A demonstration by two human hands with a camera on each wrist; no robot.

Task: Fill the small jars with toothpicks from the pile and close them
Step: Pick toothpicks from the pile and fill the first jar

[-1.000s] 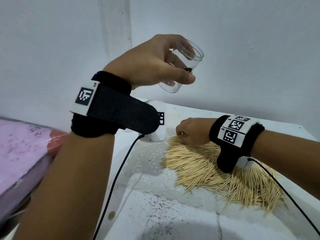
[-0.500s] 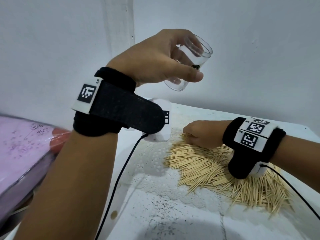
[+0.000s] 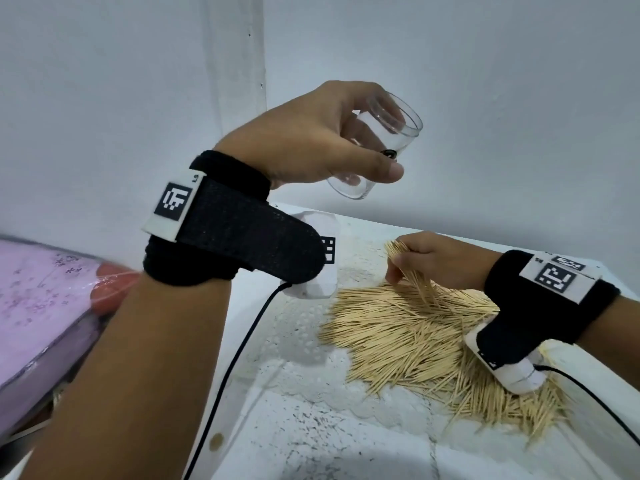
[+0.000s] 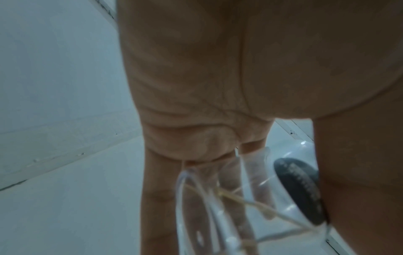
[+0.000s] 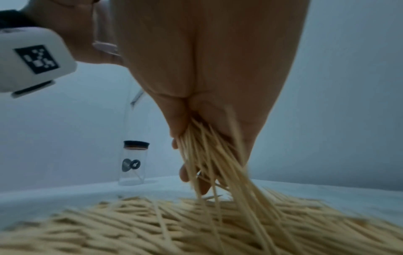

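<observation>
Right hand (image 3: 438,261) has come up off the pile (image 3: 426,341) since half a second ago, when we saw it pressed knuckles-down into the sticks. Now its fingers are curled round a bundle of toothpicks (image 5: 209,155), whose tips fan out above the thumb in the head view while the lower ends trail loose toward the heap. Several look ready to slip, so we judge the bundle is only loosely gathered.

Left hand (image 3: 322,140) grips the open jar (image 3: 384,147) in the air above the far edge of the table (image 3: 346,445), mouth tipped up and to the right; it has risen a little and stays well apart from the bundle. Our left wrist view shows a few sticks already inside, so filling has barely begun.

A second jar (image 5: 133,163), capped, stands near the table's far edge. We reckon the next need is bringing bundle and mouth together, points aligned.
</observation>
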